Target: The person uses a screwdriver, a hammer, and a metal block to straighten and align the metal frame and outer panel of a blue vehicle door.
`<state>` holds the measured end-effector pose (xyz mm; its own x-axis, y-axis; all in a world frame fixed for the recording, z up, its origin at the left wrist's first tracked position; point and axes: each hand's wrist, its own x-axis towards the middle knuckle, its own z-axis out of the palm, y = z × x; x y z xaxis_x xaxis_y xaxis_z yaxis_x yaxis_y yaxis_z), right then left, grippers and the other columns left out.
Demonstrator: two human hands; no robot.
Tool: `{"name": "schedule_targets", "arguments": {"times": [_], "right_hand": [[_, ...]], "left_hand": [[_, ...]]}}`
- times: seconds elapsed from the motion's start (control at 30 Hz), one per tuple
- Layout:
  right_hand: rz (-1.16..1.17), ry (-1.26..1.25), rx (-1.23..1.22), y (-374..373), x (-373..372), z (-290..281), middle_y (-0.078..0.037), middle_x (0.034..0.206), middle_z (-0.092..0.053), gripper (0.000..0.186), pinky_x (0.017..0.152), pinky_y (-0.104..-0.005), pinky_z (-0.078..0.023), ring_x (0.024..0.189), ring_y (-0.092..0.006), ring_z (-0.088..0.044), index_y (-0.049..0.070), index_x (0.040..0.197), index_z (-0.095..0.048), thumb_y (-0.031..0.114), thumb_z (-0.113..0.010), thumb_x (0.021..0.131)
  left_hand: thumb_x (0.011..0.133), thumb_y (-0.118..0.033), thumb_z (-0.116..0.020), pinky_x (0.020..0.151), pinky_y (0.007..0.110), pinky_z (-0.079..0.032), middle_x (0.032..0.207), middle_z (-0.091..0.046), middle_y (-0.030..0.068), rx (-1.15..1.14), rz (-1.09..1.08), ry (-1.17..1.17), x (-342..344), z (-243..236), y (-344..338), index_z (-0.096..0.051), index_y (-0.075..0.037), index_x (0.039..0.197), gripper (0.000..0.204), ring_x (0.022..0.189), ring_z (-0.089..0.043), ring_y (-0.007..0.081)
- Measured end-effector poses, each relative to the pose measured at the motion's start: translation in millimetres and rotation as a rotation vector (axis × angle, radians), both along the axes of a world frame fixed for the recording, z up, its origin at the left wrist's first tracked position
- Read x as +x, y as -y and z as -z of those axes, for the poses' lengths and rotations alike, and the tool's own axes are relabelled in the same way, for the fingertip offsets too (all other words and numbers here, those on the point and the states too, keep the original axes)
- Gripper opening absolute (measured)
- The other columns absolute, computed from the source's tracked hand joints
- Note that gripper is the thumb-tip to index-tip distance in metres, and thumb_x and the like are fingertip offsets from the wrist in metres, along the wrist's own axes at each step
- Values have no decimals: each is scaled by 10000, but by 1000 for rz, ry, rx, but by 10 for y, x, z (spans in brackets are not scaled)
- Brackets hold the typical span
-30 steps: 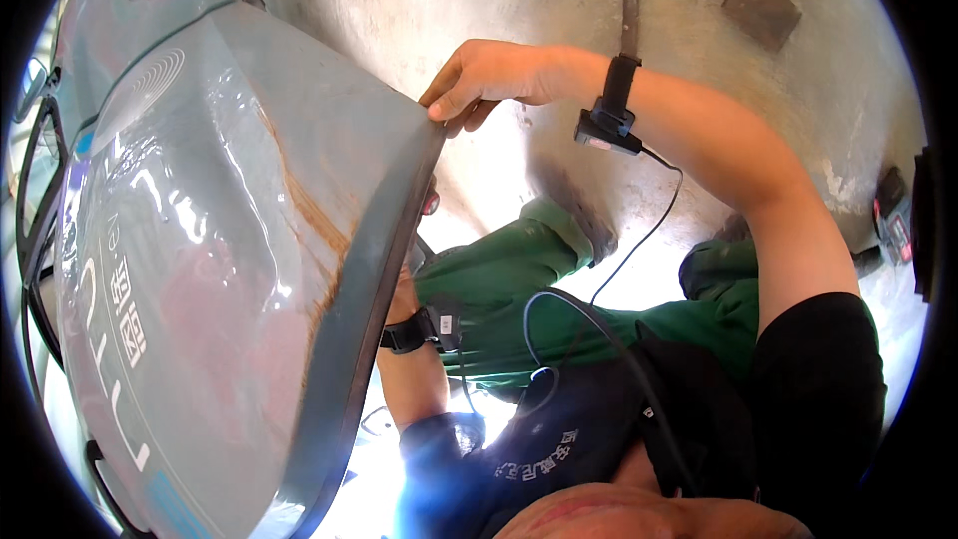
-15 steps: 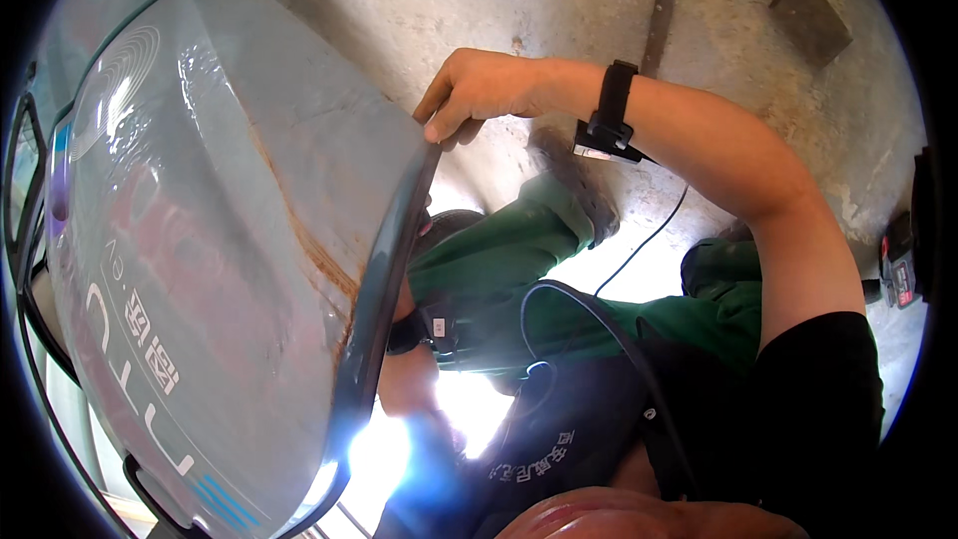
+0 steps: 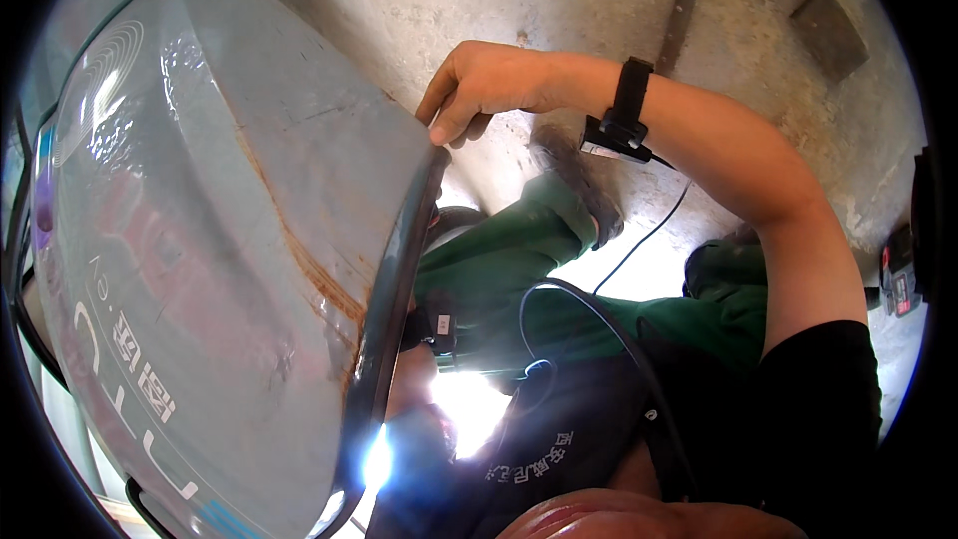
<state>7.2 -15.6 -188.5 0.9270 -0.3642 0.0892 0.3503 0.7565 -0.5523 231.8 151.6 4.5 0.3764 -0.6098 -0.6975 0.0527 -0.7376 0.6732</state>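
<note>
A grey car door (image 3: pixel 289 130) with white lettering fills the left side. Brown scrape marks (image 3: pixel 319 284) run down its dented skin to the dark door edge (image 3: pixel 399 260). At the door's lower corner, my right hand (image 3: pixel 474 90) has bent fingers and thumb closed on the rim; a black strap with a small device (image 3: pixel 621 130) sits on that wrist. My left forearm (image 3: pixel 411 379), also wearing a strapped device (image 3: pixel 429 327), reaches behind the door edge. Only a sliver of my left hand (image 3: pixel 435 212) shows there, and its fingers are mostly hidden.
My green-trousered legs (image 3: pixel 519 230) are bent close beside the door. A cable (image 3: pixel 609 324) loops across my lap. On the concrete floor lie a dark strip (image 3: pixel 687 5) and a brown flat block (image 3: pixel 830 32). Bright light glares below the door edge. A tool-like object (image 3: pixel 900 274) is at far right.
The door's surface has shifted slightly left in view, while floor objects have shifted right. My right hand stays on the corner; more of my left forearm is hidden behind the door edge.
</note>
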Motion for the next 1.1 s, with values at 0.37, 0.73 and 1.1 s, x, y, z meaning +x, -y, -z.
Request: {"name": "schedule_targets", "arguments": {"times": [0.37, 0.73, 1.1], "right_hand": [[108, -188, -101, 100, 292, -201, -181, 978, -699, 664, 715, -321, -560, 896, -216, -684, -70, 1089, -684, 562, -634, 893], [128, -293, -233, 199, 236, 24, -115, 882, -715, 514, 708, -320, -558, 816, -175, -671, -44, 1004, -708, 457, -628, 925], [415, -1584, -1211, 582, -1203, 608, -188, 757, -680, 340, 686, -438, -506, 773, -333, -673, -4, 743, -687, 317, -644, 848]], "left_hand": [[902, -241, -681, 681, 309, -490, 1022, -662, 182, 12, -7, -4, -23, 43, 56, -554, 55, 1264, 484, 908, -620, 255], [906, -241, -679, 658, 295, -483, 1028, -660, 183, 0, 22, -29, -21, 100, 136, -549, 55, 1271, 487, 904, -621, 243], [909, -240, -676, 636, 281, -475, 1033, -659, 184, -19, 67, -86, 47, 203, 203, -544, 55, 1277, 490, 901, -622, 232]]}}
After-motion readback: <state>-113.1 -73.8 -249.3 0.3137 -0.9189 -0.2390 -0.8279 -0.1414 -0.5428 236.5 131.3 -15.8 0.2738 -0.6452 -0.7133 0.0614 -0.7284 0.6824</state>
